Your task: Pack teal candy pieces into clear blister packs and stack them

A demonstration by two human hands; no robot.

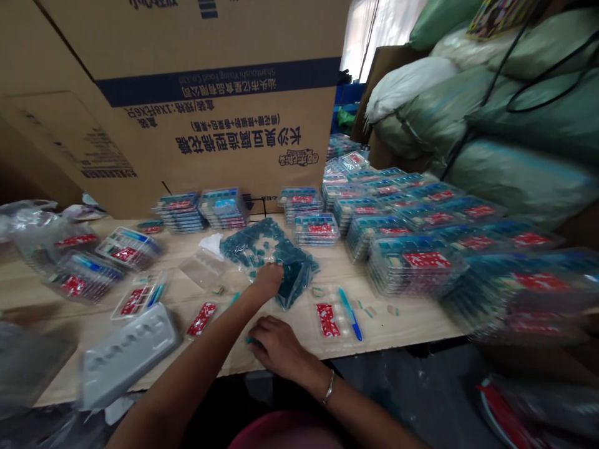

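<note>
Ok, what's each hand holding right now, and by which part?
The left hand grips the clear bag of teal pieces at its near side. The right hand seems to pinch a small teal piece at its fingertips.

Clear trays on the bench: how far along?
Stacked clear trays at right look finished. In hand: left hand on a bag of teal pieces, right hand at a loose teal piece. Remaining: the bag's pieces, and an unstacked tray with a red card and blue stick.
</note>
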